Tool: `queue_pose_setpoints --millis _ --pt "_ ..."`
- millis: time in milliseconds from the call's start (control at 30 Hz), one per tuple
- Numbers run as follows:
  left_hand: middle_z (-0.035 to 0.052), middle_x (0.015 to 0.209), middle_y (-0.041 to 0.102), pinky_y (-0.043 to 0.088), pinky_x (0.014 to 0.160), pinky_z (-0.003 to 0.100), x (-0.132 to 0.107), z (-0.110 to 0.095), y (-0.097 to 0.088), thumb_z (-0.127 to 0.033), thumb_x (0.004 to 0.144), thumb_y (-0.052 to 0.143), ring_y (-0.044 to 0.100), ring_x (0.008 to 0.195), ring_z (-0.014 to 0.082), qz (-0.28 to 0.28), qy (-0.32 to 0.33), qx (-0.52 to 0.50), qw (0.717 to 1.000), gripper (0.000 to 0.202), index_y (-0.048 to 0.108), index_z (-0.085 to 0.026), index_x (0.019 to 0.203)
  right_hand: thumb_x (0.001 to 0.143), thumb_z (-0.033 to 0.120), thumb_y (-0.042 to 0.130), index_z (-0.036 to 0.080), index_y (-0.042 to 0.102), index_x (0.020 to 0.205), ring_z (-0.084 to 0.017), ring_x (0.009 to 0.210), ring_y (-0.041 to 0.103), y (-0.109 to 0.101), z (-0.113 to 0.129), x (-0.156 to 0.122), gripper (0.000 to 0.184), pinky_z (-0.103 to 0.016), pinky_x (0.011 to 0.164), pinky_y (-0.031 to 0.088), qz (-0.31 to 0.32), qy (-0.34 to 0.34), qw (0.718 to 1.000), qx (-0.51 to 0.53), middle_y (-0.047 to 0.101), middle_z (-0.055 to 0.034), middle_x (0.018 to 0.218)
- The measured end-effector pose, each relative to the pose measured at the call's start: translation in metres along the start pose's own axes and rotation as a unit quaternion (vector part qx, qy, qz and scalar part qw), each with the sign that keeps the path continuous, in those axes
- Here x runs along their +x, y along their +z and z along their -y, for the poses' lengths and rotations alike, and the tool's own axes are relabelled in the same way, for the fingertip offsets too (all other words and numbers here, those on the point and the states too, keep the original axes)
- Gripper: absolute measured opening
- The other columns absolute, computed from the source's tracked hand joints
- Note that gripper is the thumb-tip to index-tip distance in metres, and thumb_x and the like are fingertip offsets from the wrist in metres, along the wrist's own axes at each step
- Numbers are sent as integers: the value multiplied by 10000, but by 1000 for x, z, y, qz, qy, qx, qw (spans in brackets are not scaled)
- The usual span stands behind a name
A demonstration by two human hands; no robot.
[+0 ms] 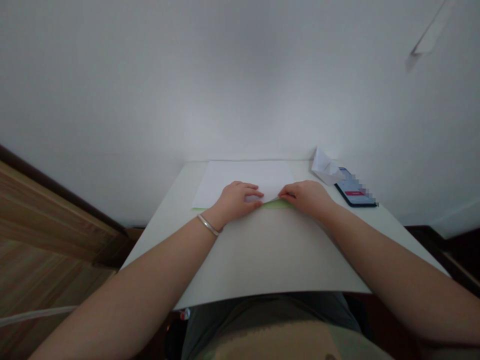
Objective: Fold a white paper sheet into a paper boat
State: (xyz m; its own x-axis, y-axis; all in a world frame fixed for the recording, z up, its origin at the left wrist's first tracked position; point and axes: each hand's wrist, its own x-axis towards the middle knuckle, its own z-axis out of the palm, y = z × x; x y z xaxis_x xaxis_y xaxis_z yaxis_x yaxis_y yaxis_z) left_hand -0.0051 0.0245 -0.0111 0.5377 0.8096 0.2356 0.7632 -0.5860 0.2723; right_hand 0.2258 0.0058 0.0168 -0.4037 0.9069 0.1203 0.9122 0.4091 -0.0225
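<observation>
A sheet of white paper (pixel 240 172) lies flat at the back of the white table, with a light green layer (pixel 279 204) showing under its near edge. My left hand (pixel 240 199) rests on the paper with its fingers spread, pressing near the front edge; a silver bangle circles that wrist. In a pinch between thumb and fingers, my right hand (pixel 305 195) holds the sheet's near right edge, which is lifted a little off the green layer. The right part of the sheet is hidden behind this hand.
A folded white paper piece (pixel 325 167) stands at the back right, touching a smartphone (pixel 354 187) with a lit screen. The white table (pixel 270 260) meets the wall (pixel 240 90) behind. Wooden furniture (pixel 56 215) is on the left.
</observation>
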Motion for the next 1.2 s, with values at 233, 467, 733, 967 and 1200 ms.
queue_pose_setpoints --millis 233,467,733,967,1200 --pt "-53 1220 652 385 1035 379 2 -2 -3 -382 829 620 568 1148 199 26 -31 -43 998 185 737 -350 969 882 349 489 302 738 963 -212 841 670 1 -2 0 266 -292 689 431 6 -5 1000 -2 752 -11 938" --pt "-11 1201 666 399 1020 347 4 1 -2 -360 802 653 584 1141 204 25 -26 -73 997 201 747 -295 967 883 353 500 288 736 961 -221 843 673 1 -4 0 257 -299 684 429 15 -17 1000 6 751 -18 929" --pt "-1 1160 682 436 976 366 1 -1 -3 -297 841 601 611 1077 203 3 8 -39 999 159 736 -269 921 874 364 516 274 731 955 -227 844 671 0 -4 -1 247 -308 695 438 14 -40 999 10 747 -21 938" --pt "78 968 707 509 809 334 -6 -18 -9 -221 920 458 644 935 206 0 118 127 985 232 667 -171 1006 862 435 509 275 722 980 -237 869 666 2 -5 0 292 -326 714 452 -6 -49 998 29 740 -20 972" --pt "90 1118 666 521 867 334 -5 -20 -8 -138 875 481 633 1000 203 -37 92 87 991 182 617 -141 995 861 381 513 283 715 979 -245 917 656 1 -3 -2 254 -331 701 453 -54 -32 998 28 730 -18 999"
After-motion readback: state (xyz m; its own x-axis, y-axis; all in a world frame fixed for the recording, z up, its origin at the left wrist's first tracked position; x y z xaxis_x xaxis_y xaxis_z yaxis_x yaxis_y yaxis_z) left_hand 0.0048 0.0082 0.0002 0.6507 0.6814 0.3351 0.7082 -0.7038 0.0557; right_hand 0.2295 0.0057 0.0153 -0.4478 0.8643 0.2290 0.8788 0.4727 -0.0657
